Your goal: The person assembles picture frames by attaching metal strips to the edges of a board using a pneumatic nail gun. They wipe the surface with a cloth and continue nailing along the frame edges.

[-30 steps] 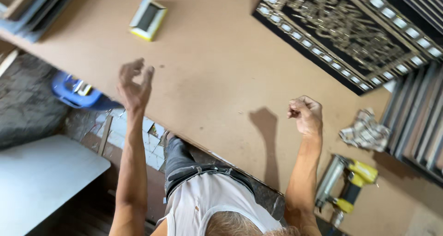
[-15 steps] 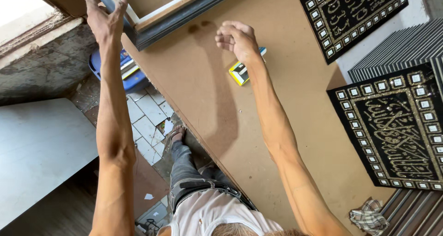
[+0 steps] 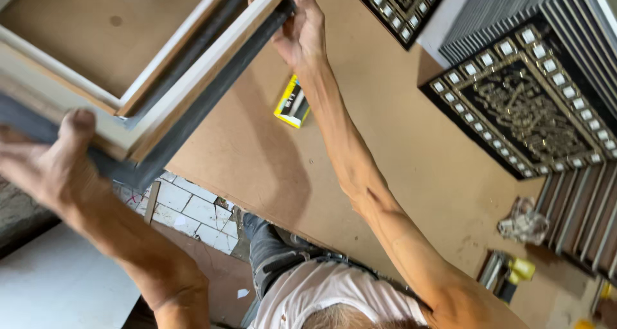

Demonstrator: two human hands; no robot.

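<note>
Both hands [image 3: 58,165] on frame [image 3: 193,104] — diagonal

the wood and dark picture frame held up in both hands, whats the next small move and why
Probably lower it flat onto the bare brown board tabletop. Both the left hand and the right hand grip the large wooden picture frame with the dark outer edge, which is tilted in the air above the table's edge. The small yellow and black box lies just below it, so set it clear of that.
</note>
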